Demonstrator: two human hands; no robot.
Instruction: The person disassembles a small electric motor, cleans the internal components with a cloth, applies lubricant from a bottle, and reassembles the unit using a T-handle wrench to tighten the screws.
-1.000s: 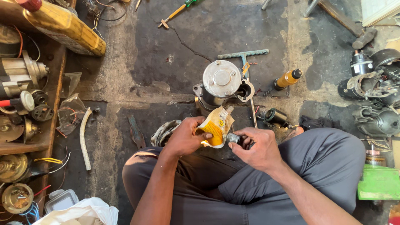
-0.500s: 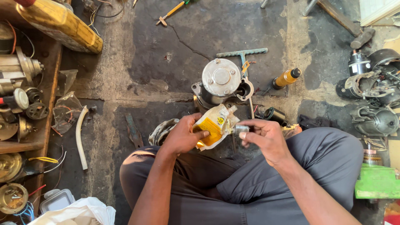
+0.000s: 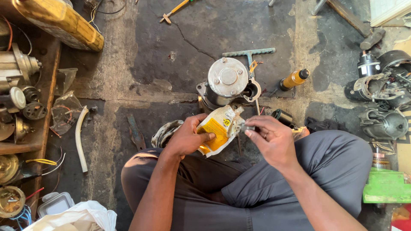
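A person sits on the floor (image 3: 180, 64), seen from above, with grey trousers filling the bottom of the frame. In the middle of the frame the left hand (image 3: 188, 137) holds a soft yellow and white pouch (image 3: 217, 129). Its fingers are curled shut around the lower part of the pouch, with the thumb on the front. The right hand (image 3: 272, 139) is just beside it, to the right. Its fingers are pinched shut on a small dark cap (image 3: 248, 127) that touches the top corner of the pouch.

Just above the hands a round silver motor (image 3: 227, 83) stands on the floor. A teal T-shaped tool (image 3: 249, 53) lies behind it. To the right of the motor lies a small yellow bottle with a black cap (image 3: 294, 79). More grey motor parts (image 3: 381, 92) are piled at the right edge. A white tube (image 3: 79, 139) lies at the left, near a wooden shelf (image 3: 45, 128) with metal bits. A yellow wooden block (image 3: 60, 21) is in the upper left.
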